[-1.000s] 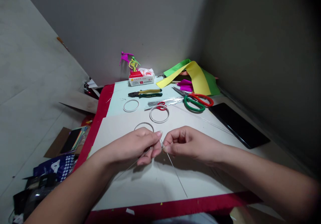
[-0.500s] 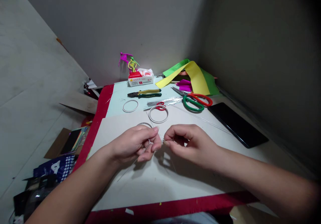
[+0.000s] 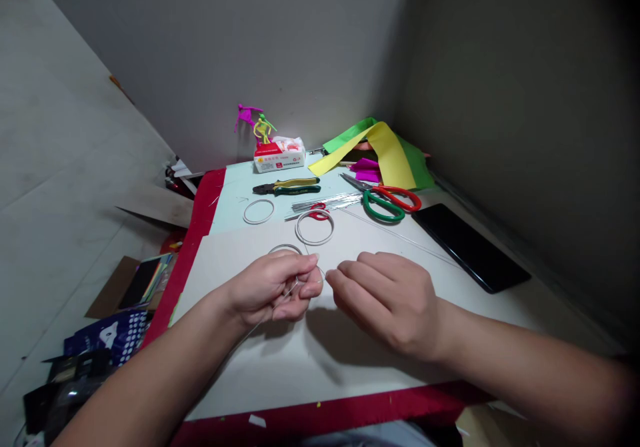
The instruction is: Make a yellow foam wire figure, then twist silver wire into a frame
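My left hand (image 3: 277, 287) is closed, thumb against the forefinger, on a thin wire (image 3: 322, 271). One length of this wire slants down across the fingers toward the wrist. Facing it, my right hand (image 3: 387, 303) is turned back-up with its fingertips pinched together at the wire's other side; its grip there is partly hidden. Just behind the left hand lies a wire coil (image 3: 285, 246), partly covered by that hand. Another wire coil (image 3: 315, 243) sits slightly farther back, and a thinner wire ring (image 3: 259, 223) is to its left.
Pliers (image 3: 287, 187), a bundle of straight wires (image 3: 330, 201), small red-handled scissors (image 3: 320, 215) and larger scissors (image 3: 385, 205) lie farther back. A black phone (image 3: 470, 247) is at right. Behind are a tissue pack (image 3: 279, 157) with small wire figures, and yellow paper (image 3: 395, 150).
My right hand has rolled over so its back now faces up, with the fingertips still by the wire. The wire's lower end at my left hand has swung toward the wrist.
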`<state>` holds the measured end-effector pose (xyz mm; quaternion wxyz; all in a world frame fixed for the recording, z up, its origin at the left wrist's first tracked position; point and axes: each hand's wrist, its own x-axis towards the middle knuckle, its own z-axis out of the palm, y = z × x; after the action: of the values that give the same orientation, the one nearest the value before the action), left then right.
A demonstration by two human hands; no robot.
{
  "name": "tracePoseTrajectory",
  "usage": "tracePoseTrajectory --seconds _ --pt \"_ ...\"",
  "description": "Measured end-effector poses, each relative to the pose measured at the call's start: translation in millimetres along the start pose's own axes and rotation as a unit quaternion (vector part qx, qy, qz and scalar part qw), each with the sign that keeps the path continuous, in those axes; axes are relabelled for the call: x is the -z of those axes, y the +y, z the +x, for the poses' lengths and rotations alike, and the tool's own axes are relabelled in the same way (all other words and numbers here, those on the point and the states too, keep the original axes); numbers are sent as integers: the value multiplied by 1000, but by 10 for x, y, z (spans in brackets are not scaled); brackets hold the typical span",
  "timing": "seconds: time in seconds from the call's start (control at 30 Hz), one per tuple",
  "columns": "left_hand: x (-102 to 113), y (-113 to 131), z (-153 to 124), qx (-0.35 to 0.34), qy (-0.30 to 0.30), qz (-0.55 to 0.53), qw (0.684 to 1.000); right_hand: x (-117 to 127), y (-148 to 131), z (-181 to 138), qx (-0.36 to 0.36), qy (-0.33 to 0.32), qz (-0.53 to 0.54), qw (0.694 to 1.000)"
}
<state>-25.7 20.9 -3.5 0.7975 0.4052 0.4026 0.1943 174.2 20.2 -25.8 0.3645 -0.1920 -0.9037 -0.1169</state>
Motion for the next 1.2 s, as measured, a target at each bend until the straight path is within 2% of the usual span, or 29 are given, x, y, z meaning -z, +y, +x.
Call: tracePoseTrajectory --seconds 0.17,0.3,0.4,0.5,0.57,0.6,0.63,0.7,0.77,0.8,0.87,0.93,1.03,1.13,1.2 --pt "-29 -51 48 12 96 -36 995 -30 28 35 39 5 -41 998" --pt "-52 -44 24 17 104 -1 994 -76 17 41 41 7 -37 998" --pt "-102 -1 -31 11 118 46 992 -108 -23 27 -14 1 17 1000" --pt "-143 49 -71 20 119 82 989 -83 -62 43 -108 -13 147 983" --pt "-150 74 -83 28 115 101 988 -14 -52 84 -183 -53 262 946" --pt "-148 83 -86 30 113 111 987 31 -29 111 -227 -88 327 913" --pt "-145 90 -89 32 112 122 986 76 6 139 -274 -133 395 867" --pt "-140 96 -95 33 107 147 983 143 101 181 -348 -223 531 740" --pt "-146 98 -107 38 100 168 980 157 199 189 -383 -262 631 621" --pt "-155 99 -115 42 97 178 978 143 238 178 -393 -266 666 576" --pt "-181 104 -133 48 91 193 976 85 282 136 -409 -257 710 513" --pt "-213 112 -152 48 81 211 973 10 285 87 -422 -241 728 483" --pt "-250 121 -174 44 58 238 969 -88 262 39 -429 -235 732 473" --pt "-264 117 -190 34 31 253 966 -143 267 33 -396 -240 735 495" --pt "-267 111 -204 24 18 258 966 -149 286 43 -354 -241 725 540"
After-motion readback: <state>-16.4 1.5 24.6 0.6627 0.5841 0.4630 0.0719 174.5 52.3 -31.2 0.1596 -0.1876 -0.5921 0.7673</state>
